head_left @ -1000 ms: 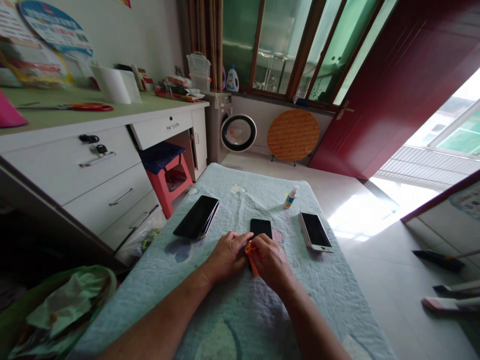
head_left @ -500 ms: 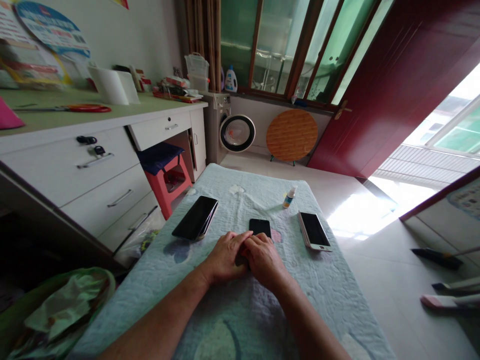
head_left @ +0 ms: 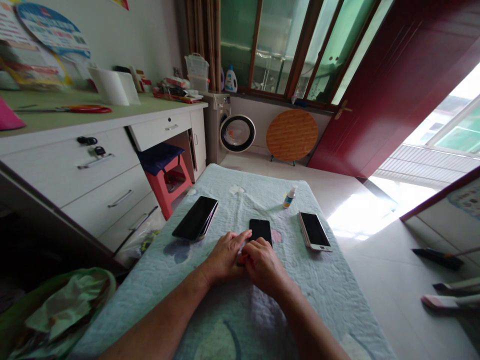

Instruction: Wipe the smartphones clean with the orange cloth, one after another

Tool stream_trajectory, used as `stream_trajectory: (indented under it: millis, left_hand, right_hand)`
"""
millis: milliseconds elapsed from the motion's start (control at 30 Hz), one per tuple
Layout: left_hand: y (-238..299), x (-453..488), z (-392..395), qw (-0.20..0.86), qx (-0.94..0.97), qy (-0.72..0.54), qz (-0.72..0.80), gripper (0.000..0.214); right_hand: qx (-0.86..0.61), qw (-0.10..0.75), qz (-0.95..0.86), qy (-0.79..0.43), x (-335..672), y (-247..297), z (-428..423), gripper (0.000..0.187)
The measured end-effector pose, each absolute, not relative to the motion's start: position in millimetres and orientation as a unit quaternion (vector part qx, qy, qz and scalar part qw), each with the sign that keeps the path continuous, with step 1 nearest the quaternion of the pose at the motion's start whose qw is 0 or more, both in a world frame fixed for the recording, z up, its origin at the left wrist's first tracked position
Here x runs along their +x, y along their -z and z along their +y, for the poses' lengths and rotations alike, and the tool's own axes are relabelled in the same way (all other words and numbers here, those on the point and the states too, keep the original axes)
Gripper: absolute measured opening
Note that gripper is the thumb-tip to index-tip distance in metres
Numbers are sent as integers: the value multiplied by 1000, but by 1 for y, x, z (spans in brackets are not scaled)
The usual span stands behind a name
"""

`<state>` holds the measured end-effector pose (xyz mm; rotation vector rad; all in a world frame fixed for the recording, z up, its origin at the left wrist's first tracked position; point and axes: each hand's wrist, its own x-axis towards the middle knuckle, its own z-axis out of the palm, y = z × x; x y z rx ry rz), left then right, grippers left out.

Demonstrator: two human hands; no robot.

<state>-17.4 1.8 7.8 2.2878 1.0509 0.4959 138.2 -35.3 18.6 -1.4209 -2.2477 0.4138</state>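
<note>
A black smartphone (head_left: 260,229) lies screen up on the quilted cloth in front of me, its lower part hidden under my hands. My left hand (head_left: 225,257) holds its left side, with the index finger stretched along the edge. Over the lower screen, my right hand (head_left: 265,262) is closed with fingers bent; a small reddish patch shows between the hands, but what the fingers hold is hidden. To the left rests a stack of dark-screened phones (head_left: 195,218). On the right lies a white-framed phone (head_left: 315,231) atop another flat piece. Behind it stands a small spray bottle (head_left: 289,197).
The pale blue quilted cloth (head_left: 240,320) covers the surface under the phones. At the left are a white drawer desk (head_left: 101,165), a red stool (head_left: 170,185) and a green bin (head_left: 108,285). A washing machine (head_left: 215,125) with its door open stands behind.
My right hand has drawn back slightly towards me and its fingers are more curled. More of the middle phone's screen shows. My left hand has hardly moved.
</note>
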Motion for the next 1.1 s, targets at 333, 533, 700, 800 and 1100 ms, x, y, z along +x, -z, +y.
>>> stream_trajectory:
  millis: [333,533,700,800,1100]
  left_hand:
    - [-8,-22,4,290,860,-174,381,94]
    - [-3,-23,6,266,881,-169,352,76]
    - [0,-24,7,267,884,-162,349,76]
    - [-4,-25,7,270,886,-153,344,78]
    - [-13,-25,6,285,886,-129,343,80]
  right_hand:
    - [-509,214,-816,-174,138,-20,-39,14]
    - [-490,210,-827,-178,140,-23,-42,13]
    - [-482,203,-833,-181,140,-25,-43,12]
    - [-483,200,-833,-183,139,-26,-43,12]
    - [-464,202,-838,-203,142,-26,-45,11]
